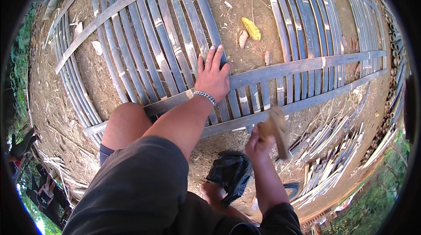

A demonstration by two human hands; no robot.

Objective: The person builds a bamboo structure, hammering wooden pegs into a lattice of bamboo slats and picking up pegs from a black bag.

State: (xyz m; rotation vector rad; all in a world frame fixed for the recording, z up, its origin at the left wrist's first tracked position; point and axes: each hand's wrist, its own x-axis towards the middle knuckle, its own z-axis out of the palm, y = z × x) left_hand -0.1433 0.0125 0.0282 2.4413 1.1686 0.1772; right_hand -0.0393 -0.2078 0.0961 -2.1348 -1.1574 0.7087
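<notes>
My left hand lies with its fingers spread on a long bamboo slat, close to where it meets a crosswise bamboo strip. A chain bracelet circles that wrist. My right hand is closed around a wooden mallet, raised near the lower crosswise strip. Motion blurs the mallet, so its exact shape is unclear. Both crosswise strips run over many slats, forming a lattice panel on the ground. My left knee rests against the panel's near edge.
A black plastic bag lies by my foot. Split bamboo pieces are heaped at the right, with stacked bamboo poles beyond. A yellow leaf lies on the dirt between slats. Another person is at the lower left.
</notes>
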